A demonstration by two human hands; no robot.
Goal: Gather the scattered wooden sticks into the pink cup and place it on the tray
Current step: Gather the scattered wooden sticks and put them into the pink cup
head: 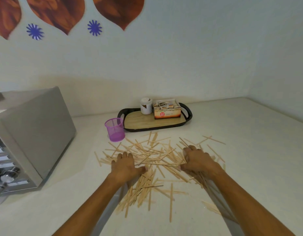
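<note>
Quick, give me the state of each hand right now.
Left hand: open, palm down, fingers spread on the wooden sticks, holding nothing.
Right hand: curled around a bunch of sticks at the pile's right side, gripping them.

One head-worn view — looking forward and down, close over the countertop [249, 150] toward the wall.

My hands on the scattered wooden sticks [152, 159].
Left hand [126, 165] flat, right hand [197, 160] curled around several; pink cup [115, 129] beside tray [147, 124].
</note>
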